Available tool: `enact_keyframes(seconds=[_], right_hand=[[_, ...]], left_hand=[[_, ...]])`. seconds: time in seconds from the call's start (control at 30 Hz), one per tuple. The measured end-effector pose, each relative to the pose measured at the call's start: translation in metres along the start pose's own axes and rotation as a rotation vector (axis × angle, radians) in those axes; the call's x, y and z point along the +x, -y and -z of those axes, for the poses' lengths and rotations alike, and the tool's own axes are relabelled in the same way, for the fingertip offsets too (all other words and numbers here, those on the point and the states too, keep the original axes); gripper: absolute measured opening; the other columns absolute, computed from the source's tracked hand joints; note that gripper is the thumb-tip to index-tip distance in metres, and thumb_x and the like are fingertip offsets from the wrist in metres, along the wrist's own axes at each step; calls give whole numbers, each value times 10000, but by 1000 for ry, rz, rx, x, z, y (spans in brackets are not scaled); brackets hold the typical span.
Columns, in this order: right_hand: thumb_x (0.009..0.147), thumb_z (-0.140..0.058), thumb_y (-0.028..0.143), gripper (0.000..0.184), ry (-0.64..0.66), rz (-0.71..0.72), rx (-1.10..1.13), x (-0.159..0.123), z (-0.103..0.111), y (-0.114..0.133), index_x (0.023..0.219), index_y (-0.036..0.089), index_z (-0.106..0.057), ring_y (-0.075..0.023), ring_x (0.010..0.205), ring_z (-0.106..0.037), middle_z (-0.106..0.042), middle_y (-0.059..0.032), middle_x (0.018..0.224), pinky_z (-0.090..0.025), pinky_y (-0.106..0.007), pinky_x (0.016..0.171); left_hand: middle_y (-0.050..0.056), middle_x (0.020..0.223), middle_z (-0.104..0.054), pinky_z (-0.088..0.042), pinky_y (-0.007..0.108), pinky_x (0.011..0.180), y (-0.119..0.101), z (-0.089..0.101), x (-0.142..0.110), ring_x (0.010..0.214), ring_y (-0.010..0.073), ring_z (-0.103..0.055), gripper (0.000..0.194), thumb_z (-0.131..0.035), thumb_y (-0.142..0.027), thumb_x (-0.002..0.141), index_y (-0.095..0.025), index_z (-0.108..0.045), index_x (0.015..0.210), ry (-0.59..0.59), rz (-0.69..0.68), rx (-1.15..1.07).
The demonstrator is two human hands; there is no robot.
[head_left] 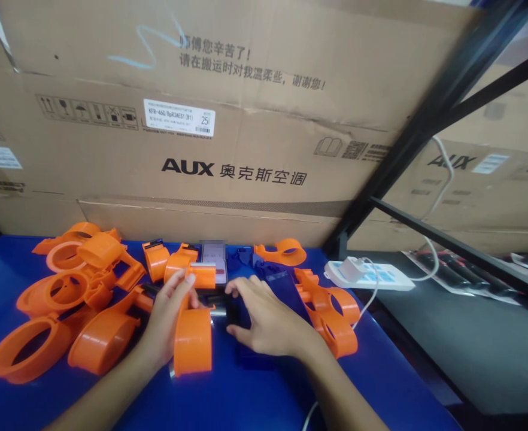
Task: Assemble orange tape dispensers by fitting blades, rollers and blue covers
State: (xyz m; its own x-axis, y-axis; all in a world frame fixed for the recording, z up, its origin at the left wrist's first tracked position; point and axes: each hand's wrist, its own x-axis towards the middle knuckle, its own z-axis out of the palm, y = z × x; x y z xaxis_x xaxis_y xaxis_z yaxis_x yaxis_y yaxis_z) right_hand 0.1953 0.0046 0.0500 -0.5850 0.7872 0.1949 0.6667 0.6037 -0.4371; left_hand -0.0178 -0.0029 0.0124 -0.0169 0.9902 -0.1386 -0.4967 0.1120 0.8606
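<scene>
My left hand point(169, 308) is closed around an orange plastic tape dispenser point(193, 342), its wide ring facing down toward me. A silvery rod point(219, 312) sticks out from the dispenser's right side. Just to the right, my right hand point(259, 317) curls its thumb and fingers around a black part point(233, 312), whose shape is mostly hidden. Beyond the left hand stand more orange dispensers point(156, 262) with black pieces on top. A heap of orange dispensers point(105, 341) lies to the left of my left hand.
Several orange dispensers point(336, 323) lie at the right of the blue table point(255, 401). A phone point(214, 260) stands at the back, beside dark blue pieces point(264, 266). A white power strip point(372, 275), black rack post point(394, 155) and large carton point(237, 131) border the table.
</scene>
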Motion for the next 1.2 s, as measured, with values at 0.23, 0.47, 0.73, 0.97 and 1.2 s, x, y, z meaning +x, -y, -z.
enact_keyframes(seconds=[0.23,0.47,0.73,0.97,1.2], right_hand=[[736,-815,149,385,57,-49,-49,-2,-8,5,1021,240,-572,-247,922,-554,-610,-40,984,-452,-351,809],[907,-686,244,219,-377,-37,206,7,-5,-4,1089,235,-565,-210,898,-580,-586,-58,1061,-507,-355,805],[829,-819,347,247,-597,-37,332,14,-28,6,980,238,-656,-172,744,-567,-568,-45,969,-527,-316,665],[841,-812,369,254,-619,-42,359,14,-31,5,1021,245,-681,-161,700,-584,-574,-47,978,-548,-310,637],[948,-684,313,82,-626,-20,343,13,-31,7,976,238,-702,-168,674,-598,-632,-36,861,-545,-323,669]], left_hand=[[-52,594,-578,-500,263,534,6,-1,-3,526,155,-593,369,-788,-497,807,-222,-545,850,46,6,-22],[-49,620,-614,-529,260,588,12,0,0,544,142,-599,361,-791,-482,813,-224,-614,993,53,6,-15],[-25,642,-668,-589,364,731,22,0,-2,620,200,-679,638,-785,-458,815,-205,-571,1360,132,-8,143],[-18,652,-680,-586,368,731,23,2,-3,620,206,-690,614,-768,-452,831,-203,-572,1357,160,-27,153],[-22,657,-673,-583,358,684,25,2,-3,610,203,-684,661,-774,-437,830,-212,-526,1400,165,-6,125]])
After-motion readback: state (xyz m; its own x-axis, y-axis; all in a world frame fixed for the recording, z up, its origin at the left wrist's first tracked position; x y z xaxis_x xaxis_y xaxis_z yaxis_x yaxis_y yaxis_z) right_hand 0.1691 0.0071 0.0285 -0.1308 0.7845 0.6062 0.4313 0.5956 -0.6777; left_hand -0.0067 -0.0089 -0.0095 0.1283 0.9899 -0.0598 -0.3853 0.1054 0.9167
